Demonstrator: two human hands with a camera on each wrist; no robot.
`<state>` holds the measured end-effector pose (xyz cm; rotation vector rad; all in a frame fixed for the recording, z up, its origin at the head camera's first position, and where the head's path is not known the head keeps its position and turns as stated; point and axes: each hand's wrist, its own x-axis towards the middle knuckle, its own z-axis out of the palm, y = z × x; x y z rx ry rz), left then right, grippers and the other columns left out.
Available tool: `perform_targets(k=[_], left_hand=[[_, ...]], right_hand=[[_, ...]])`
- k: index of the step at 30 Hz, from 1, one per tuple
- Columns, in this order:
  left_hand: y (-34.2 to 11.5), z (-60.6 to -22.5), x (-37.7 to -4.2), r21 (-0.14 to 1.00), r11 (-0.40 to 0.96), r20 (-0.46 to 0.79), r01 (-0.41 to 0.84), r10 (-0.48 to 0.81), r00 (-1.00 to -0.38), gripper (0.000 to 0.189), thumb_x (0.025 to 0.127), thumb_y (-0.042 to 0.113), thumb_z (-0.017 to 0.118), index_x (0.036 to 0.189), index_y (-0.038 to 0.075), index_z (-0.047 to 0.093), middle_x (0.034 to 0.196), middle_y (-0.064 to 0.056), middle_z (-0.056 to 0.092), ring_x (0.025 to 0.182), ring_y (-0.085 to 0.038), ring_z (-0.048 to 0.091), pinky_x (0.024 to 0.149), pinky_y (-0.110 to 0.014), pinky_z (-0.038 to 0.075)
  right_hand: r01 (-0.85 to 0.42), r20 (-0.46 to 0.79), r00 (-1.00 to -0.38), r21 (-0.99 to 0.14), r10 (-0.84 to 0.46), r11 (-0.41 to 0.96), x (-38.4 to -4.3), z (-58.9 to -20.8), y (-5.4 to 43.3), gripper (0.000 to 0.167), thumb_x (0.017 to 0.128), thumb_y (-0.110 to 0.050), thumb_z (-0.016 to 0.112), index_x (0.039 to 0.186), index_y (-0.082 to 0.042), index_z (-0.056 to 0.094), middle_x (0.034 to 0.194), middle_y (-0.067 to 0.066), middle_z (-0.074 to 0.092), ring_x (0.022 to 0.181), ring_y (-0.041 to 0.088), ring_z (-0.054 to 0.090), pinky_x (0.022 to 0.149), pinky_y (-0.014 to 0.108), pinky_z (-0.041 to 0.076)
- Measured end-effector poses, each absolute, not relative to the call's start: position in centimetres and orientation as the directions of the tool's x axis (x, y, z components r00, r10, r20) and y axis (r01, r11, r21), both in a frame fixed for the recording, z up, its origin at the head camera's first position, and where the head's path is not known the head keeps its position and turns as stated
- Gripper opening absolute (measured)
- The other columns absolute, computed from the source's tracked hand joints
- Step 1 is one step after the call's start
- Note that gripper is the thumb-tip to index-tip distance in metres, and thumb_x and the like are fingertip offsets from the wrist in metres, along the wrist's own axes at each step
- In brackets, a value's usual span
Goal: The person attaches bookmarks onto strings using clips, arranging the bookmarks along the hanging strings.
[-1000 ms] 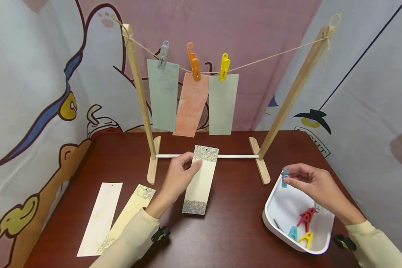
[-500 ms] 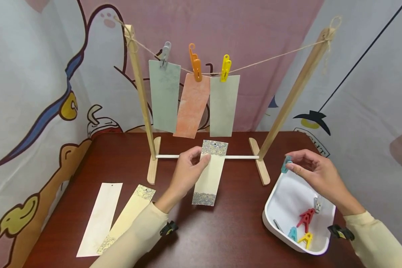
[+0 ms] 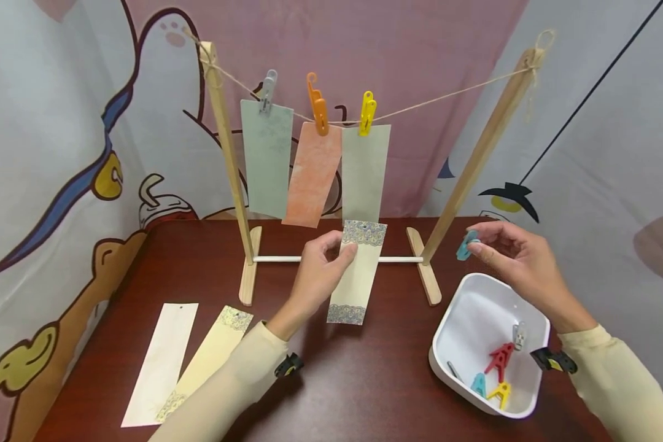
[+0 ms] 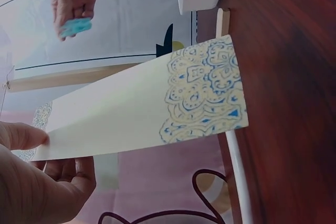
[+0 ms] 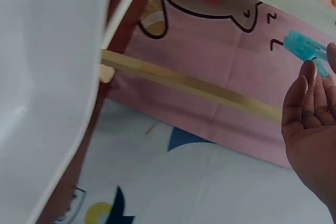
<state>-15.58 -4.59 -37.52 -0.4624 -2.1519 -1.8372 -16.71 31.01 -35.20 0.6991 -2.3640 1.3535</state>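
Observation:
My left hand (image 3: 321, 267) pinches a cream bookmark (image 3: 355, 276) by its left edge near the top. Blue-and-yellow lace patterns band both of its ends, and a small hole sits at the top; in the head view its upper end overlaps the lower edge of a hanging pale green card (image 3: 366, 175). Between thumb and fingertips my right hand (image 3: 522, 261) holds a teal clothespin (image 3: 466, 245), above and behind the white bin. That same clothespin (image 5: 304, 45) shows in the right wrist view. A string (image 3: 447, 97) runs between two wooden posts over the table.
Grey, orange and yellow clothespins (image 3: 367, 113) hold cards on the string, including an orange card (image 3: 312, 175). The white bin (image 3: 441, 362) at right contains several clothespins. A white bookmark (image 3: 160, 365) and a patterned one (image 3: 210, 353) lie at left. A wooden post (image 3: 483, 153) stands right.
My left hand has raised the bookmark and carried it rightward, toward the hanging cards. My right hand has lifted the teal clothespin up from over the bin.

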Motion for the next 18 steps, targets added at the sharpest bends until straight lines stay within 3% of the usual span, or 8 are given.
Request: perform_targets(k=[8, 18], left_hand=[[-3.1, -36.6, -16.4, 0.886, 0.149, 0.437, 0.438, 0.041, -0.899, 0.013, 0.102, 0.010, 0.071, 0.093, 0.002, 0.074, 0.076, -0.001, 0.059, 0.072, -0.015, 0.053, 0.066, -0.027, 0.044], [-1.1, -36.2, -17.8, 0.872, 0.145, 0.473, 0.468, 0.002, -0.881, 0.013, 0.103, 0.011, 0.070, 0.097, 0.001, 0.077, 0.074, -0.001, 0.059, 0.070, -0.013, 0.052, 0.065, -0.027, 0.044]], right_hand=[[-0.584, 0.553, -0.808, -0.698, -0.206, 0.414, -17.9, -32.3, 29.9, 0.032, 0.094, 0.011, 0.079, 0.125, 0.004, 0.075, 0.099, 0.009, 0.075, 0.082, 0.012, 0.071, 0.074, 0.017, 0.056], [-0.626, 0.600, -0.775, -0.682, -0.200, 0.378, -19.3, -30.3, 29.0, 0.031, 0.093, 0.012, 0.080, 0.123, 0.007, 0.076, 0.088, 0.007, 0.074, 0.074, 0.010, 0.066, 0.063, 0.016, 0.049]])
